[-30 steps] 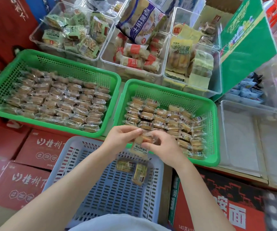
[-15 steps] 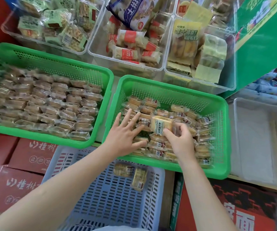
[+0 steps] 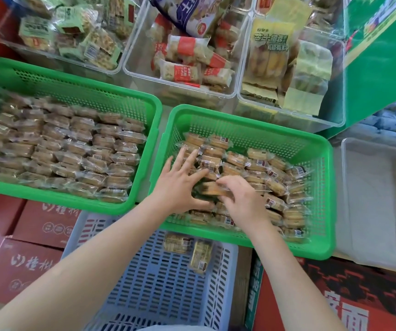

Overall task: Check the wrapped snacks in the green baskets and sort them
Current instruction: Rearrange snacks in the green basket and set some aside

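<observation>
My left hand (image 3: 180,182) lay spread, fingers straight, pressing the snack rows in the right green basket (image 3: 321,199) at centre frame; best kept flat to steady them. My right hand (image 3: 242,199) pinched one wrapped snack (image 3: 212,188), its length lying left to right, probably best slotted in gently.

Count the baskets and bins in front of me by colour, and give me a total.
Green baskets: 2, the left one and the right one that both hands work in.
Blue basket: 1, holding two snacks.
Clear bins along the top: 3, left, middle and right.
Clear bin at far right: 1.
Total: 7
</observation>
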Demonstrator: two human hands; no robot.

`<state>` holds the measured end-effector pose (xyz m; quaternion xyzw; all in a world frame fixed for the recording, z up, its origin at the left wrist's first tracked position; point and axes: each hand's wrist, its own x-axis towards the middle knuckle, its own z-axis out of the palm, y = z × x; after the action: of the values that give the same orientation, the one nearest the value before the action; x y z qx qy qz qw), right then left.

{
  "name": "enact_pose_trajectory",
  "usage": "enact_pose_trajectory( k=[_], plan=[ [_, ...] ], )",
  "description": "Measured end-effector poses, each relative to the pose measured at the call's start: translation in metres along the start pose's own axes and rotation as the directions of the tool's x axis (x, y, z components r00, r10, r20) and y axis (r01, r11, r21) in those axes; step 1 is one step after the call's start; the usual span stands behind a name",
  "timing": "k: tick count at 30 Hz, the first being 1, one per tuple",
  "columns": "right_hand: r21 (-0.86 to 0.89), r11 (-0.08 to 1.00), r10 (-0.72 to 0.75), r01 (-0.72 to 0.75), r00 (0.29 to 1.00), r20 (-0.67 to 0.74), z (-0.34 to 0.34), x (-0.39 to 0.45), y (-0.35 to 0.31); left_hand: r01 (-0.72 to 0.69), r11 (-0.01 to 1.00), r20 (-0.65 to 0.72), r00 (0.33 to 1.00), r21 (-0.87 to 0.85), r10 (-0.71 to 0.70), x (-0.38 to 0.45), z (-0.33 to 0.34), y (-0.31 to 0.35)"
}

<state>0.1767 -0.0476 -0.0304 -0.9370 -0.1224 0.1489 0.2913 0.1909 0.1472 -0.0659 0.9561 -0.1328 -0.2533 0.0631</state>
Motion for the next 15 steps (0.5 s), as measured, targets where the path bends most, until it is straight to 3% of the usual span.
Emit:
enact_pose_trajectory(
  k=[3, 6, 8, 10, 13, 15],
  plan=[
    [-0.088, 0.994, -0.061, 0.063, 0.998, 0.025, 0.016, 0.011, -0.007, -0.010, 1.000, -0.017, 1.000, -0.007, 0.010, -0.001, 0.003, -0.001],
    [-0.231, 0.972, -0.006, 0.042, 0.988, 0.157, 0.029, 0.019, -0.006, -0.018, 1.000, -0.017, 1.000, -0.011, 0.018, -0.002, 0.004, -0.001],
    [-0.330, 0.942, -0.006, 0.063, 0.985, 0.172, 0.028, 0.024, -0.007, -0.018, 1.000, -0.013, 1.000, -0.015, 0.018, -0.002, 0.003, 0.000],
    [-0.241, 0.970, 0.001, 0.027, 0.993, 0.115, 0.023, 0.027, -0.010, -0.018, 1.000, -0.013, 1.000, -0.012, 0.018, -0.003, 0.004, 0.000],
    [-0.020, 0.992, 0.125, -0.126, 0.989, -0.076, 0.017, 0.034, -0.010, -0.009, 1.000, -0.008, 1.000, -0.030, 0.009, -0.005, 0.008, 0.001],
    [-0.013, 0.974, 0.225, -0.227, 0.970, -0.088, 0.015, 0.041, -0.008, 0.005, 0.999, 0.005, 1.000, -0.040, -0.005, -0.008, 0.009, 0.003]
  ],
)
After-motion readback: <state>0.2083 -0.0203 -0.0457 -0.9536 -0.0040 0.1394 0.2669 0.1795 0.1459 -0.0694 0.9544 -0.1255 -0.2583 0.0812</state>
